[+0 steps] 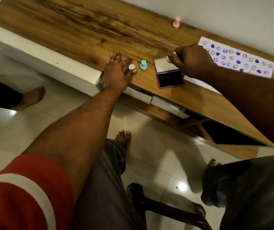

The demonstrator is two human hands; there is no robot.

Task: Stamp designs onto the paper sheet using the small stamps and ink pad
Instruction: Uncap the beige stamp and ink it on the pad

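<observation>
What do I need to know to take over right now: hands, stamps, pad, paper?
Left hand: pinches a small white round piece between thumb and forefinger, low over the desk, beside the upright teal stamp.
Right hand: grips a white stamp over the open ink pad, by its raised lid.
Pink stamp: upright at the desk's far edge.
Paper sheet: right of the pad, behind the right hand.
Done: most of the visible sheet carries purple faces and hearts.
Left: probably ink the white stamp and fill the gaps; the right arm hides the sheet's near part.
</observation>
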